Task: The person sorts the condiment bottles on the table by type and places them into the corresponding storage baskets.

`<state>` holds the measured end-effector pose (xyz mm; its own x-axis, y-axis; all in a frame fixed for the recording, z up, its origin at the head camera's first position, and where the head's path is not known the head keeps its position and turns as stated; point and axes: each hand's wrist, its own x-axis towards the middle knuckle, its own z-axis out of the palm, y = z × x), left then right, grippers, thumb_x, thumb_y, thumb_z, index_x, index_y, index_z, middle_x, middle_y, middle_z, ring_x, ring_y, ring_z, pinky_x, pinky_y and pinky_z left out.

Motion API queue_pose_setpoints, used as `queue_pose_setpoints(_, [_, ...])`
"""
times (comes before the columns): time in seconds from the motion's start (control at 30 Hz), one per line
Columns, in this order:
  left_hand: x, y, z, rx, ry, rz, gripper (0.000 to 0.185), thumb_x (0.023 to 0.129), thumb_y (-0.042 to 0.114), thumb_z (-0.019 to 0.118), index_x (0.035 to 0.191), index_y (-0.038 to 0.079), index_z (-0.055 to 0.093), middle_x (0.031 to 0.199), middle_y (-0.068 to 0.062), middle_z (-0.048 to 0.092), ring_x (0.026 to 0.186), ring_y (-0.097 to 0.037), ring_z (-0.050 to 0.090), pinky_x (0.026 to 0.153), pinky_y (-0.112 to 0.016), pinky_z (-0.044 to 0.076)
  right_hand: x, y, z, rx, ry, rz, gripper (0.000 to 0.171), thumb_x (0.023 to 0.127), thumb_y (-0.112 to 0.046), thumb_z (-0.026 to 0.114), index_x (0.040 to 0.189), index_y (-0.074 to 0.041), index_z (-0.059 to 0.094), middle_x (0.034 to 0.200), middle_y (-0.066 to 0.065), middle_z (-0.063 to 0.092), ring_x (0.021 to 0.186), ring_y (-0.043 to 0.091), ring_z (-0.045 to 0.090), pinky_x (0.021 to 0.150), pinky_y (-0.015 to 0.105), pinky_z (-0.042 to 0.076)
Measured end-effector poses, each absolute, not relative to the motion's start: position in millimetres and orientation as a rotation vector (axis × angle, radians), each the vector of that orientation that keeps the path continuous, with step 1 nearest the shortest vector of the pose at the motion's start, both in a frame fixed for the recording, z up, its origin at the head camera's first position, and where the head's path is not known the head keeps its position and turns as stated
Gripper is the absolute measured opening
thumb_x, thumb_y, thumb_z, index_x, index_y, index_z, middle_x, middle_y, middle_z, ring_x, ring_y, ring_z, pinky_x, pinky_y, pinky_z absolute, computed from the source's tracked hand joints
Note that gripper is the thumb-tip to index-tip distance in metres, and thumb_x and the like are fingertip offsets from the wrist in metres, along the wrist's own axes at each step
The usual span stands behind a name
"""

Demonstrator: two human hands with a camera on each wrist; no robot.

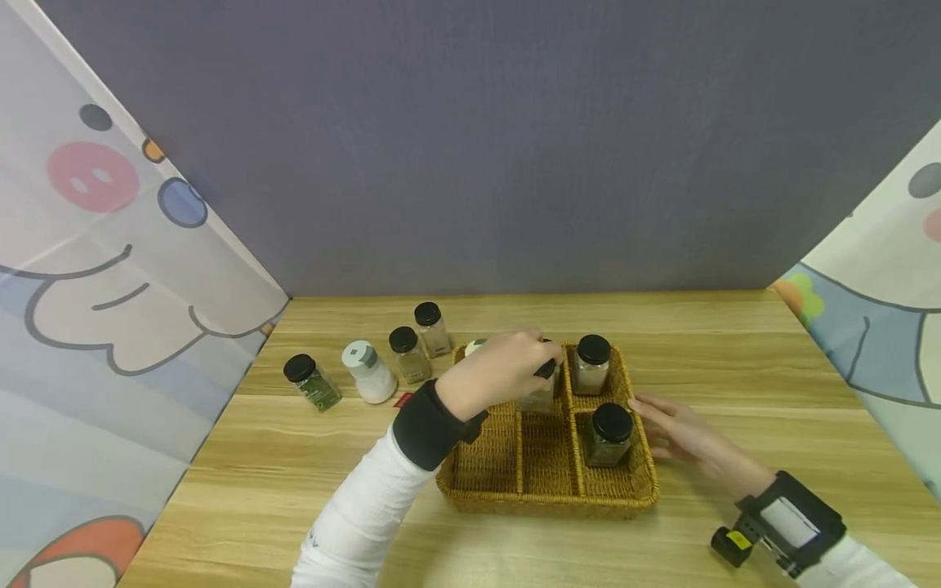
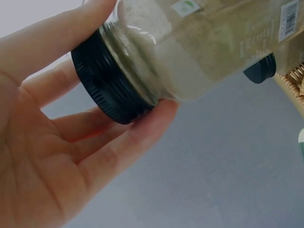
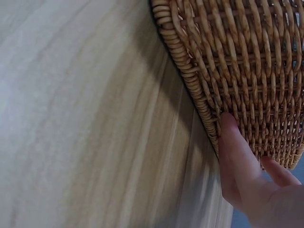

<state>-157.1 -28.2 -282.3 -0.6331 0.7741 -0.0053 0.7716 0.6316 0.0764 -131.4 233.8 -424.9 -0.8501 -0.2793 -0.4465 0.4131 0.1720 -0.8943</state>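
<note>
A wicker basket [image 1: 547, 495] with several compartments sits mid-table. My left hand [image 1: 507, 371] grips the black lid of a glass spice jar [image 1: 539, 398] over the basket's back middle compartment; in the left wrist view the jar [image 2: 199, 47] holds pale powder and my fingers [image 2: 142, 128] curl round its lid. Two black-lidded jars stand in the right compartments, one at the back [image 1: 591, 364] and one in front [image 1: 608, 434]. My right hand [image 1: 676, 429] rests with straight fingers against the basket's right wall [image 3: 247, 71], fingertips [image 3: 230, 126] touching the weave.
Left of the basket on the wooden table stand a green-filled jar [image 1: 312, 381], a white shaker [image 1: 367, 371] and two more black-lidded jars [image 1: 408, 354] [image 1: 431, 328]. A grey wall rises behind, and printed curtains hang at both sides.
</note>
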Motion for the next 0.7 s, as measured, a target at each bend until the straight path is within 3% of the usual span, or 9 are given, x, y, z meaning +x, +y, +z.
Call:
queue_pose_setpoints(0.57, [-162.0,-15.4,-299.0,1.342,2.767,0.089,0.025,0.08,0.022,0.066,0.102,0.01,0.06,0.08,0.001,0.058,0.071,-0.009,0.05,0.056,-0.015,0.04,-131.2,233.2,-424.5,0.128,1.948,-1.718,0.076,0.091,-0.039,0.044,0.139,0.006,0.005,0.136,0.035,0.016,0.118,0.041,0.037,0.087,0.04,0.047])
queue_pose_setpoints(0.7, [-161.6,-11.7,-303.2,1.311,2.775,0.044,0.028,0.08,0.023,0.066,0.105,0.012,0.059,0.084,-0.001,0.058,0.074,-0.011,0.052,0.056,-0.016,0.04,-131.0,232.9,-424.2,0.118,1.951,-1.719,0.076,0.092,-0.039,0.044,0.138,0.007,0.005,0.136,0.035,0.016,0.119,0.041,0.036,0.087,0.04,0.047])
